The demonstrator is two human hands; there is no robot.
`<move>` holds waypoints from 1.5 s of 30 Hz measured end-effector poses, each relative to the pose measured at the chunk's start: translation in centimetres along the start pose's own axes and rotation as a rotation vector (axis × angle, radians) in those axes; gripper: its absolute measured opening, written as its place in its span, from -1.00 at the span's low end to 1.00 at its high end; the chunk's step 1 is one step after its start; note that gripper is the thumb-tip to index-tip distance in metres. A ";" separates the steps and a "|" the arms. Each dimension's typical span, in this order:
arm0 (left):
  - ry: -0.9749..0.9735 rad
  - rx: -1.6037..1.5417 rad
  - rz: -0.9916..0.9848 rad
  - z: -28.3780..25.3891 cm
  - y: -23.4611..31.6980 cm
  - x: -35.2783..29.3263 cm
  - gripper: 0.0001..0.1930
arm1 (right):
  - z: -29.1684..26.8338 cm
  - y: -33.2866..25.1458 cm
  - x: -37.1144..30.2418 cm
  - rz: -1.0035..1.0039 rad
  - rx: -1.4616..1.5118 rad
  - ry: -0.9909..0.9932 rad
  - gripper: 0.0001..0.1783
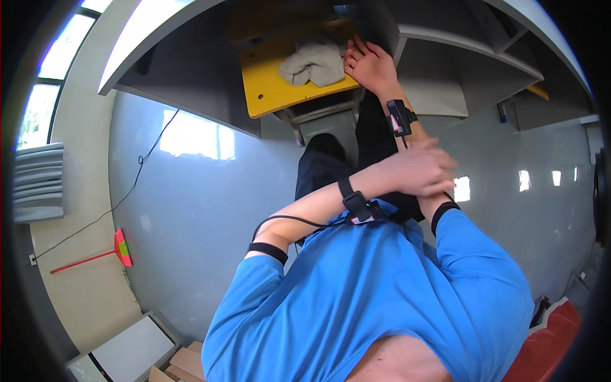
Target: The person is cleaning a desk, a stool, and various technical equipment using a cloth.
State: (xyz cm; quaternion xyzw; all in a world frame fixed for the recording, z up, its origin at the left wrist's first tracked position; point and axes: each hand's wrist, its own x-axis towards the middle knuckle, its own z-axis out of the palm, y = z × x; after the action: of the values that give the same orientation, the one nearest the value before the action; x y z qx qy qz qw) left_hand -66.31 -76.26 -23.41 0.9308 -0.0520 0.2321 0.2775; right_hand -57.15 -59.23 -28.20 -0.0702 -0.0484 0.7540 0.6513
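My left hand lies across my right forearm, below the black strapped device on that wrist. Its fingers are smeared by motion, so I cannot tell whether they grip the arm. Stretched forward, my right hand is open, fingers apart, at the right edge of a yellow stool seat. A crumpled greyish-white cloth rests on the seat, just left of that hand. Another black strapped device sits on my left wrist, with a cable running up the arm.
White desk panels and an open compartment frame the stool. A black cable crosses to the left wall. A red dustpan or broom leans there. Cardboard and a white box stand at lower left, something red at lower right.
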 end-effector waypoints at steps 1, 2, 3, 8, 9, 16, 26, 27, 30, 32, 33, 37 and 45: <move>0.157 0.150 0.032 -1.1 -0.7 -0.3 -0.70 | -0.2 -0.5 -0.2 -0.006 -0.008 -0.007 -0.66; 0.315 0.298 0.064 -2.4 -1.7 -0.7 -0.73 | -0.5 -0.9 -0.4 0.018 0.004 -0.060 -0.65; 0.496 0.334 0.050 -2.9 -2.8 -1.8 -0.79 | -0.5 -1.5 -0.8 0.038 0.010 -0.114 -0.63; 0.891 0.534 -0.457 -5.7 -5.3 -9.3 -0.67 | 1.8 1.0 -2.2 0.117 0.128 -0.144 -0.61; 0.899 0.592 -0.560 -6.1 -6.0 -10.3 -0.65 | 1.9 1.0 -2.5 0.107 0.175 -0.040 -0.62; 1.216 0.470 -0.727 -13.2 -9.9 -14.9 -0.64 | 1.8 1.3 -1.8 -0.076 0.040 0.236 -0.77; 1.649 -1.512 -0.243 -16.7 -16.3 -15.8 -0.28 | 5.7 4.7 -0.3 -0.611 -1.132 0.146 -0.73; 1.644 -1.516 -0.245 -16.4 -16.4 -16.0 -0.28 | 6.0 5.1 0.3 -0.744 -1.392 0.070 -0.71; 1.614 -1.623 -0.143 -16.0 -16.3 -17.0 -0.25 | 6.0 6.1 2.6 -0.951 -1.882 -0.045 -0.60; 1.556 -1.636 -0.115 -16.2 -16.0 -16.7 -0.22 | 3.5 6.2 4.2 -0.676 -2.353 0.017 -0.54; 1.564 -1.627 -0.109 -16.3 -15.8 -16.6 -0.22 | 2.8 6.7 4.3 -0.874 -2.367 -0.041 -0.50; 1.489 -1.615 -0.051 -16.2 -15.2 -16.7 -0.17 | 1.8 8.2 3.4 -0.973 -2.378 -0.044 -0.51; 1.550 -1.519 -0.079 -16.5 -15.5 -17.2 -0.18 | 2.6 6.3 0.8 -0.656 -2.452 -0.204 -0.49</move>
State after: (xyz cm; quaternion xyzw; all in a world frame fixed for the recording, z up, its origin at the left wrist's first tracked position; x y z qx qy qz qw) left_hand -84.71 -54.89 -26.78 0.1174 0.0374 0.6548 0.7457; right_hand -63.88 -59.29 -26.72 -0.5504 -0.7756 0.0215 0.3084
